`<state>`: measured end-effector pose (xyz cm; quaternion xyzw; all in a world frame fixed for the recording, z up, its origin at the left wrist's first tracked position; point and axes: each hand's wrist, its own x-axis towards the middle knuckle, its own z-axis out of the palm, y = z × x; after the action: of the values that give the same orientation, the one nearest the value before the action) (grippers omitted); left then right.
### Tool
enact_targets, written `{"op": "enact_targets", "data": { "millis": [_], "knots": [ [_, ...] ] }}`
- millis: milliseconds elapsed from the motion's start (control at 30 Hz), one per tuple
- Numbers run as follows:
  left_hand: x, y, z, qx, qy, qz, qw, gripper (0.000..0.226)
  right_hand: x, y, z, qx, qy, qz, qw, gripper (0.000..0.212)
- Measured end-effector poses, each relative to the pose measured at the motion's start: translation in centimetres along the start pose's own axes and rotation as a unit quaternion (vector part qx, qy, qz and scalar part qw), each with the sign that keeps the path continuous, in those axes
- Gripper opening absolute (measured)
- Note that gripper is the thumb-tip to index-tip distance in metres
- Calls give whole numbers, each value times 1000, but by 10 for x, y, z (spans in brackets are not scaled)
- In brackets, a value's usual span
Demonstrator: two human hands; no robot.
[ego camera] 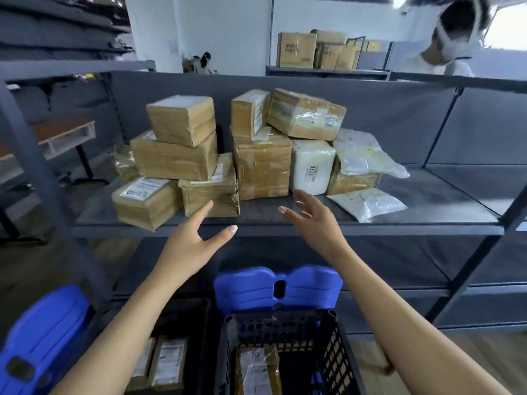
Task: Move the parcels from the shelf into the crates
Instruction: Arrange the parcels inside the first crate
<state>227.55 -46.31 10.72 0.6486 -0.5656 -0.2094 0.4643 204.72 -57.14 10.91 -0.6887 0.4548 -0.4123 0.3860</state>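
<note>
Nearest me stand two black crates (285, 329), both with parcels inside. My left hand (194, 238) and right hand (310, 218) are spread, holding nothing, at the shelf (427, 201) edge. On it sit nine brown boxes (174, 158) and three white packs (312, 166).

This is a parcel depot or stockroom. Just beyond the left hand (188, 240) and right hand (310, 218), a grey metal shelf (427, 212) carries taped cardboard parcels (176, 158) with shipping labels and white mailer bags (368, 205). Below the hands stand black plastic crates (285, 317) with blue lids (248, 289), labelled parcels inside. Far past the right hand, more cartons (296, 49) sit on another rack (328, 72), near a second person (450, 47). Left of the left hand, further dark racking (57, 32) rises.
</note>
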Motion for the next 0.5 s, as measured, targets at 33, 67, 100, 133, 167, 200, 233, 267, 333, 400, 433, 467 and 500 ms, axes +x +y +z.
{"op": "enact_targets", "data": {
  "millis": [33,67,100,133,167,200,233,267,333,400,433,467,500],
  "knots": [
    [5,3,-2,1,6,2,1000,96,5,-4,0,2,-1,-4,1000,89],
    [9,6,-5,3,11,3,1000,95,11,-8,1,4,-3,-8,1000,89],
    [13,8,-7,3,16,4,1000,95,17,-12,2,6,-4,-11,1000,85],
    [16,10,-10,4,21,6,1000,95,23,-16,4,7,-5,-14,1000,80],
    [20,12,-13,6,25,8,1000,94,29,-20,5,4,-8,-20,1000,74],
    [23,14,-16,11,29,11,999,92,35,-24,8,-1,-10,-28,1000,70],
    [26,15,-19,19,35,12,999,90,40,-28,10,-7,-13,-36,999,67],
    [29,15,-23,27,44,13,999,87,45,-33,12,-11,-17,-43,999,66],
    [34,15,-33,45,65,12,997,83,52,-42,19,-14,-23,-54,998,67],
    [39,13,-44,60,77,11,995,82,59,-51,27,-24,-30,-68,997,68],
    [42,11,-50,61,77,10,995,82,62,-56,32,-26,-34,-73,996,69],
    [45,9,-56,57,78,7,995,83,64,-61,37,-28,-38,-76,996,69],
    [48,6,-63,54,82,4,995,84,67,-65,43,-32,-41,-78,996,70]
  ]
}}
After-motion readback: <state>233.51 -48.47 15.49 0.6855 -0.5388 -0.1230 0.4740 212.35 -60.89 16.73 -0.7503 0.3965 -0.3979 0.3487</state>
